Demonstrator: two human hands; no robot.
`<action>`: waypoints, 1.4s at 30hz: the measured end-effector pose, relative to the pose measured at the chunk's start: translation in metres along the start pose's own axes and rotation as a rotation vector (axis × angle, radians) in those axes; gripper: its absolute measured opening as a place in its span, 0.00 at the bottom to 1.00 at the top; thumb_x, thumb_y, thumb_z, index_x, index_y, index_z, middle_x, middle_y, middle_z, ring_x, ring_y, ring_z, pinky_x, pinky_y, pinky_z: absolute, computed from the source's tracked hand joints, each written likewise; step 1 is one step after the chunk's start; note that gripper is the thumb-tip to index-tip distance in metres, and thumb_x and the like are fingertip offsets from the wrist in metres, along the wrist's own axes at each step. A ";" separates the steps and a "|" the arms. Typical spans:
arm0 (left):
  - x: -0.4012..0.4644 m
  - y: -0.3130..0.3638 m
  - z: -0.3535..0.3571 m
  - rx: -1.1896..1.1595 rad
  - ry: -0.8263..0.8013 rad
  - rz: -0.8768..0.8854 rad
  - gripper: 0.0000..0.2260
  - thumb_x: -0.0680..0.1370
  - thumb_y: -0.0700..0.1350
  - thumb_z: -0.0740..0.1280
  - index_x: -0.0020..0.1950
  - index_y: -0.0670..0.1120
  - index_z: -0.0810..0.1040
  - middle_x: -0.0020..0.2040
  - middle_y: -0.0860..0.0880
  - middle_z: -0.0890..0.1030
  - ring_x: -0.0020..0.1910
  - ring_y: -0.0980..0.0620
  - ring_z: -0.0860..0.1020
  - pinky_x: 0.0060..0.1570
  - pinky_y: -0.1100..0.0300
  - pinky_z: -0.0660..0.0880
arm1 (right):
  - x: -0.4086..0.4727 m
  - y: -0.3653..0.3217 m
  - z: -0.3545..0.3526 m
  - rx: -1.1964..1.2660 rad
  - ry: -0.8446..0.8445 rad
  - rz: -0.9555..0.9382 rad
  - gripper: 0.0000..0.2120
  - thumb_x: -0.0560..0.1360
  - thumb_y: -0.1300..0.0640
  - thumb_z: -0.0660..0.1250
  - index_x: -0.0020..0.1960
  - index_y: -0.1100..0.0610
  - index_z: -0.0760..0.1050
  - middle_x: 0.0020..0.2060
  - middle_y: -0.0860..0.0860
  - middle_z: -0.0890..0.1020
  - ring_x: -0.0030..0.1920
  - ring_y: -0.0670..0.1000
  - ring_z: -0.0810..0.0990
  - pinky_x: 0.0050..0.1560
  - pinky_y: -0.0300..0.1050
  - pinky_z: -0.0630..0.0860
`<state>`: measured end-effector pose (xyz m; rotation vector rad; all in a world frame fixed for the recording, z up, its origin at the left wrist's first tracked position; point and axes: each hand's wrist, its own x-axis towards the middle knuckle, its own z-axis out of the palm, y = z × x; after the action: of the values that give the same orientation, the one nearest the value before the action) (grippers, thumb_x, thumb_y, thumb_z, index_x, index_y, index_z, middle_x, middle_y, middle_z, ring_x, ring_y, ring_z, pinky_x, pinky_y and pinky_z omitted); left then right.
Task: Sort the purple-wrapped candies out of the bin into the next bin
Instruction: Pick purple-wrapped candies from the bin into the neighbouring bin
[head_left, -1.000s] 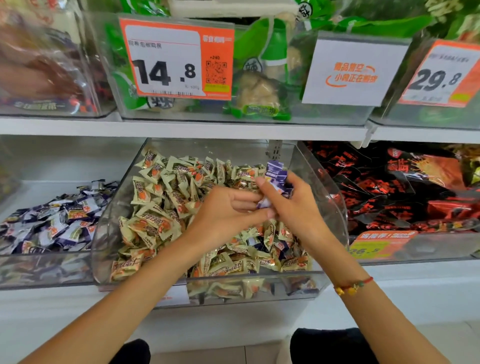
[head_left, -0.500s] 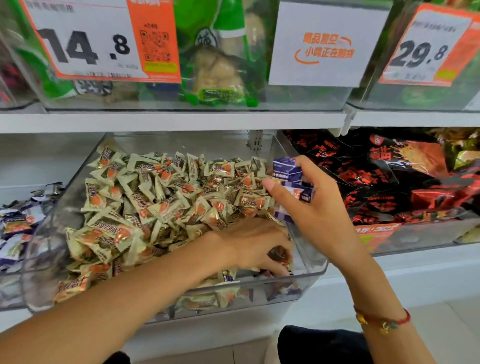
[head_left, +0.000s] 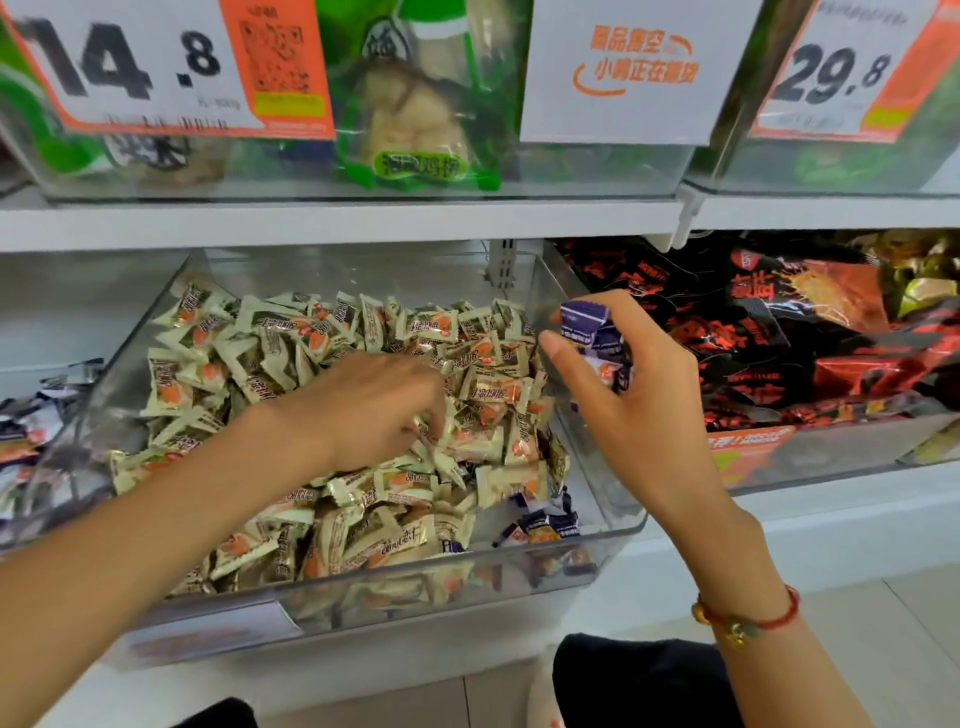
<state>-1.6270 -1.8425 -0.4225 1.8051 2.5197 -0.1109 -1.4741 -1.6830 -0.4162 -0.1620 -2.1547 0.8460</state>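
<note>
**Purple candies in your right hand, left hand down in the pile**

Your right hand is curled round a small bunch of purple-wrapped candies, held above the right wall of the clear bin; the wrappers stick out between your thumb and fingers. Your left hand lies palm down in the cream-wrapped candies, fingers bent into the pile; you cannot tell whether they grip anything. More purple wrappers lie loose at the bin's front right corner, below your right hand and apart from both hands. The next bin to the left holds purple candies, well apart from your right hand, with your left forearm between. A red bracelet sits on your right wrist. Red-and-black packets fill the bin on the right.
</note>
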 end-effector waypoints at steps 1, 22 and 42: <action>0.000 0.005 -0.001 -0.048 0.017 0.000 0.16 0.76 0.45 0.68 0.61 0.60 0.74 0.65 0.60 0.72 0.66 0.59 0.69 0.68 0.56 0.65 | 0.000 0.000 0.000 0.007 0.009 0.007 0.05 0.78 0.50 0.66 0.49 0.50 0.72 0.35 0.45 0.77 0.34 0.52 0.75 0.36 0.54 0.73; -0.006 0.037 -0.004 -1.082 0.220 -0.092 0.13 0.71 0.57 0.68 0.52 0.53 0.78 0.45 0.56 0.84 0.40 0.59 0.83 0.40 0.66 0.78 | 0.004 -0.005 -0.002 0.084 -0.060 0.049 0.09 0.76 0.48 0.65 0.45 0.53 0.73 0.33 0.48 0.76 0.29 0.52 0.74 0.30 0.56 0.74; 0.025 0.057 0.029 -0.655 -0.269 0.093 0.19 0.71 0.51 0.75 0.62 0.55 0.78 0.50 0.55 0.80 0.44 0.57 0.77 0.45 0.61 0.75 | 0.004 -0.010 0.002 0.079 -0.076 0.121 0.16 0.71 0.53 0.75 0.36 0.54 0.68 0.26 0.46 0.71 0.28 0.45 0.66 0.30 0.35 0.63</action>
<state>-1.5811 -1.8032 -0.4557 1.5056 1.9593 0.3992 -1.4763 -1.6899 -0.4086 -0.2249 -2.1950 1.0199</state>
